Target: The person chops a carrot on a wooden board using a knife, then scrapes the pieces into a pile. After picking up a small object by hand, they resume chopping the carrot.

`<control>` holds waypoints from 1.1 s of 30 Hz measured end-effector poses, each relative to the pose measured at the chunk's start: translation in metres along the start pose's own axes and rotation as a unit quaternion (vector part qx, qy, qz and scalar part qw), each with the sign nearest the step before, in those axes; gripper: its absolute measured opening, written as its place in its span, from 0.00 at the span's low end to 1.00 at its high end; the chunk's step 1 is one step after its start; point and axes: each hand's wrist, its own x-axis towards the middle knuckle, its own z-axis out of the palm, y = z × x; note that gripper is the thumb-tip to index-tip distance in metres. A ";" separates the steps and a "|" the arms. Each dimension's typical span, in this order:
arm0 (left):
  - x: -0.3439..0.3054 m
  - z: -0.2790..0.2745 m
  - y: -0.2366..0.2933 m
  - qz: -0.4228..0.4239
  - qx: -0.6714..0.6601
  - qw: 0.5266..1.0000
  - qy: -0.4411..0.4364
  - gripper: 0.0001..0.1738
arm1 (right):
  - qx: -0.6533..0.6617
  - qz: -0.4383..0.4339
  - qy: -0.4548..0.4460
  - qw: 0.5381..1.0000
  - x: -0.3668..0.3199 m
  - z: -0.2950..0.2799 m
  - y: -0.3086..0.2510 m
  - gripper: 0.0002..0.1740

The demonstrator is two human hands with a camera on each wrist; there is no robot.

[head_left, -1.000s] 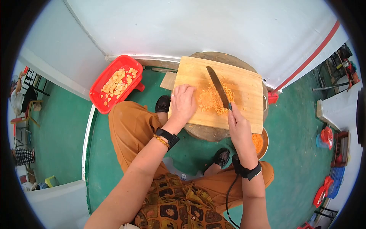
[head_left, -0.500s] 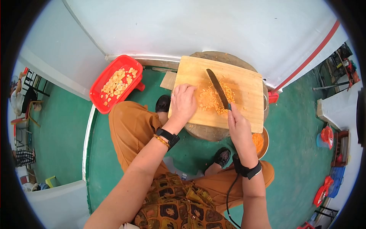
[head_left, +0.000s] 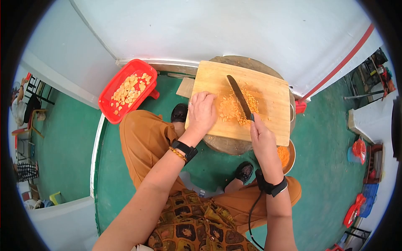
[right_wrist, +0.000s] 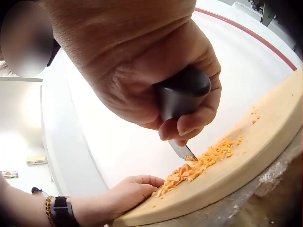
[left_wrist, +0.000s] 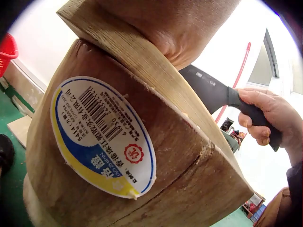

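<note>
A wooden cutting board [head_left: 268,90] lies on a round wooden block [left_wrist: 85,142]. Chopped orange pieces [head_left: 228,109] are heaped mid-board, some stuck by the knife. My right hand [head_left: 264,144] grips the dark handle of a broad knife [head_left: 238,94], whose blade stands among the pieces; the right wrist view shows fingers curled round the handle [right_wrist: 182,94]. My left hand [head_left: 202,113] rests on the board's left part, beside the heap, fingers relaxed; in the right wrist view its fingertips [right_wrist: 154,180] reach the heap's edge.
Left of the board, a red basin [head_left: 146,71] holds flat pale-orange slices [head_left: 127,94]. A bowl of orange shreds [head_left: 283,157] sits below the board's right corner. A white wall [head_left: 234,29] rises behind. Baskets [head_left: 368,201] stand far right.
Both hands keep nearly the same places. The knife has shifted only very slightly, and the orange pieces around its blade look a little rearranged.
</note>
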 end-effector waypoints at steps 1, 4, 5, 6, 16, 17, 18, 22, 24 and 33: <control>0.000 0.001 -0.001 0.001 0.000 1.000 0.000 0.17 | 0.004 0.024 -0.010 1.000 -0.001 0.000 0.002 0.21; 0.000 0.002 -0.002 0.004 0.002 1.000 0.005 0.17 | 0.011 0.060 -0.025 0.998 0.000 -0.007 -0.009 0.21; 0.000 0.002 -0.003 0.006 0.002 1.000 0.006 0.17 | 0.012 0.052 -0.016 0.998 -0.001 -0.007 -0.011 0.21; 0.000 0.002 -0.003 0.006 0.003 1.000 0.007 0.17 | 0.014 0.044 -0.006 0.999 -0.001 -0.007 -0.011 0.21; 0.000 0.001 -0.001 0.001 0.000 1.000 0.000 0.17 | 0.009 -0.003 0.002 1.000 -0.004 0.001 0.001 0.21; 0.000 0.001 -0.001 -0.001 0.001 1.000 -0.002 0.17 | 0.002 0.008 -0.007 1.000 -0.004 0.002 0.002 0.21; 0.001 0.001 -0.001 0.000 0.000 1.000 -0.002 0.17 | -0.004 0.019 -0.016 1.000 -0.003 0.001 0.002 0.21; 0.000 0.002 -0.003 0.000 -0.002 1.000 -0.001 0.18 | 0.021 0.060 -0.013 0.998 -0.003 -0.010 -0.011 0.21; 0.000 0.002 -0.003 0.000 0.000 1.000 -0.003 0.18 | 0.023 0.049 -0.003 0.999 -0.004 -0.012 -0.013 0.21; 0.001 0.001 0.000 -0.005 0.007 1.000 -0.004 0.18 | 0.035 0.025 0.000 0.999 -0.008 -0.004 -0.003 0.20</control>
